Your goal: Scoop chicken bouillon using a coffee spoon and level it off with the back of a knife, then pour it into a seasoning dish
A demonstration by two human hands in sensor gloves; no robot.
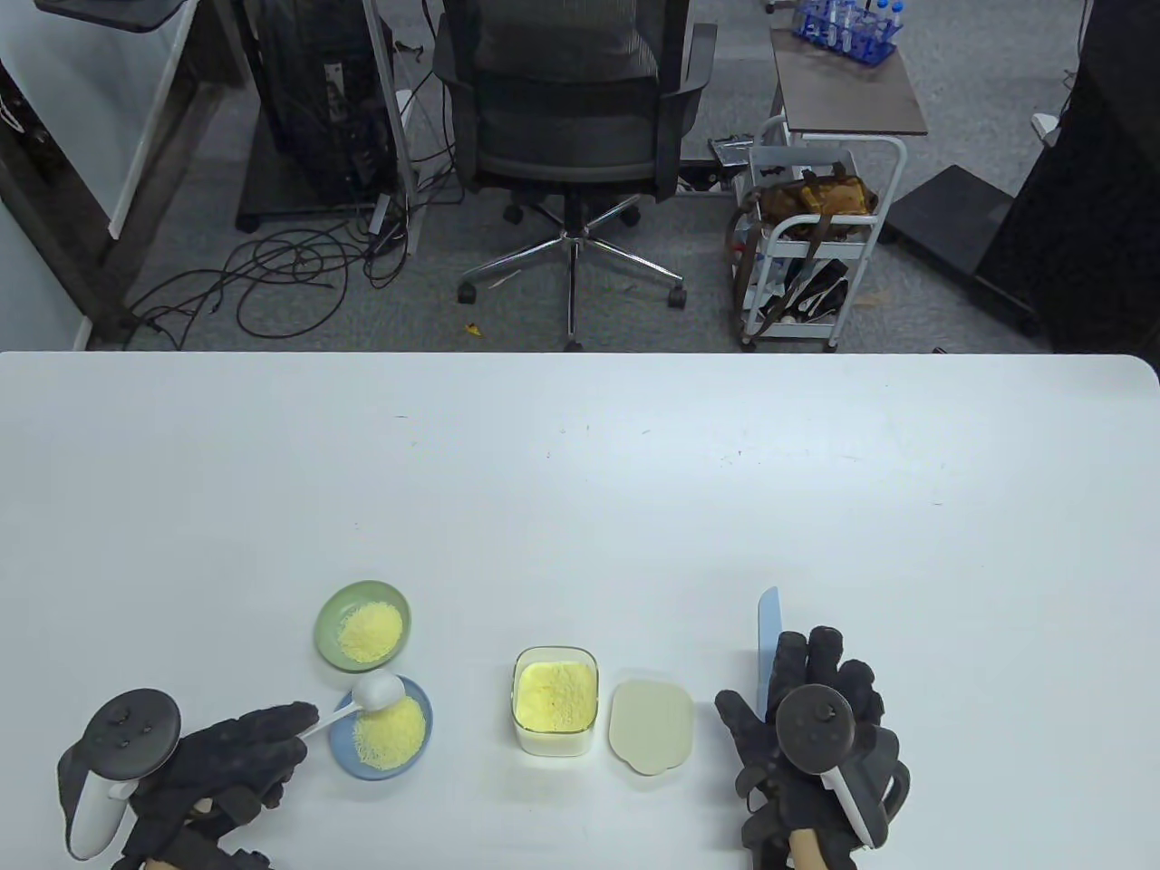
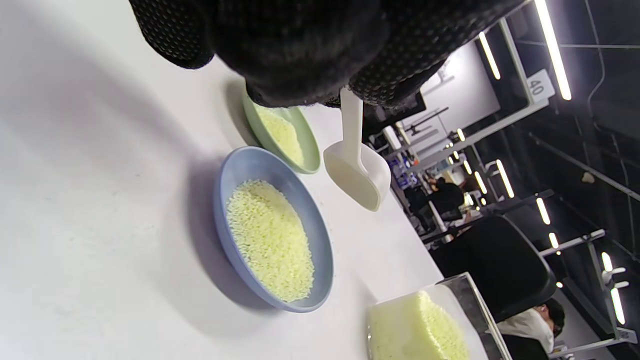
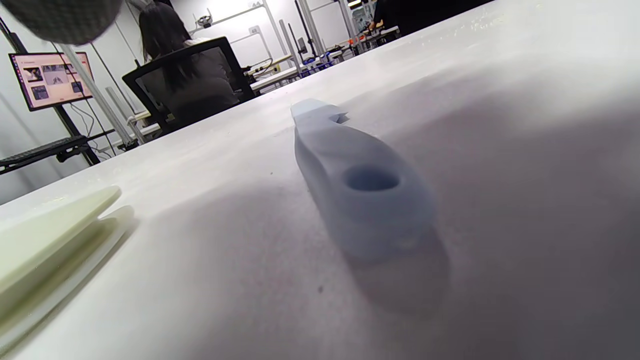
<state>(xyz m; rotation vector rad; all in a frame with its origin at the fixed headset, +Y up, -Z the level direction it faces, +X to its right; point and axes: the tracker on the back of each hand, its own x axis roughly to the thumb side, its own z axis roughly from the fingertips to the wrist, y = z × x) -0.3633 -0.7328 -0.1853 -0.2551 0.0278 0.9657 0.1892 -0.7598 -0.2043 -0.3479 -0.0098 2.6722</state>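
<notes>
White plastic coffee spoon (image 1: 367, 698) sits in the left hand (image 1: 231, 757), fingers (image 1: 281, 725) pinching the handle end, bowl out past the fingertips over the far-left rim of the blue seasoning dish (image 1: 383, 728), which holds yellow chicken bouillon (image 1: 391, 728). Table view: a green dish (image 1: 362, 625) with more granules is just beyond the blue one; the clear container (image 1: 555, 698) of bouillon is to the right, its pale lid (image 1: 651, 726) flat on the worktop (image 1: 580, 471) beside it. Right hand (image 1: 811, 734) lies palm-down over the handle of the light-blue knife (image 1: 768, 634), fingers extended, blade sticking out beyond them; this view can't tell whether the hand touches the knife. Left wrist view: spoon bowl (image 2: 357, 175) looks empty and hangs clear above the worktop, handle running up into the gloved fingers (image 2: 380, 75); blue dish (image 2: 272, 227) is heaped with granules, green dish (image 2: 285, 135) behind it, container corner (image 2: 425, 330) at the bottom. The spoon's emptiness is not readable from the table view. Right wrist view: knife handle (image 3: 360, 185) with its hanging hole lies flat on the worktop with nothing wrapped round it; one fingertip (image 3: 60, 17) shows top left, well off the handle, so the right hand holds nothing; lid edge (image 3: 45, 235) at left.
</notes>
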